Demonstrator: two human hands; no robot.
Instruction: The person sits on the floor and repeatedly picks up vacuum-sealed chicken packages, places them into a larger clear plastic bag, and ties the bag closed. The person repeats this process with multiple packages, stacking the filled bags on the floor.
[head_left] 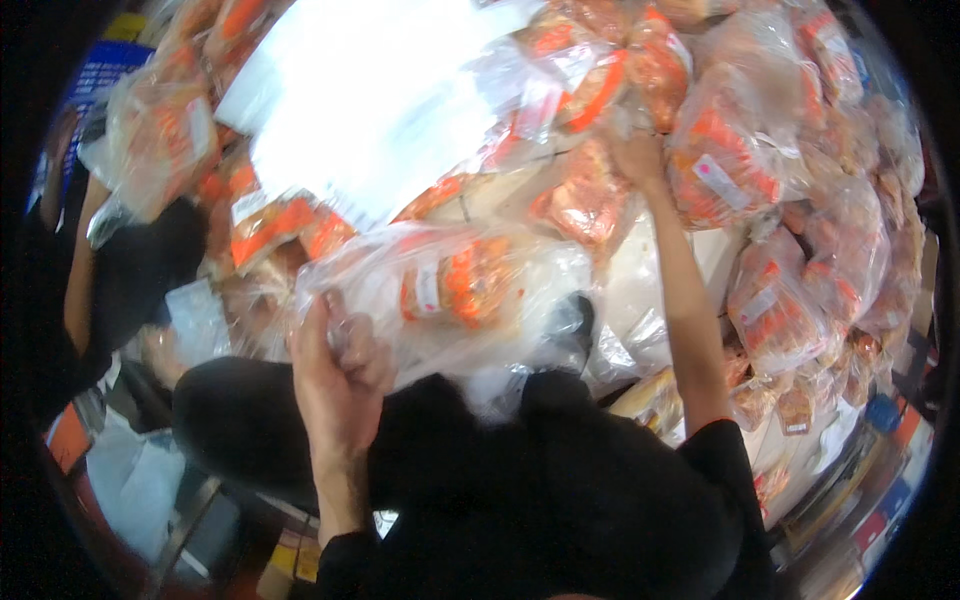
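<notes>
My left hand (345,355) is closed on the edge of a large clear plastic bag (545,265), held above my lap. Inside the bag lies a packet with orange print and a pale label (455,282). My right arm stretches forward, and my right hand (637,155) is among the orange-printed packets at the far side. Blur hides its fingers, so I cannot tell whether it grips anything. Just left of that hand sits a clear packet with orange-brown contents (585,195). On its right is a bigger clear bag of orange-printed packets (722,165).
A glaring white sheet (370,100) covers the far middle. Bagged packets (790,300) pile up along the right. At the left are another person's arm (80,270), a filled clear bag (160,145) and a blue crate (105,75). Pale flooring (640,285) shows between packets.
</notes>
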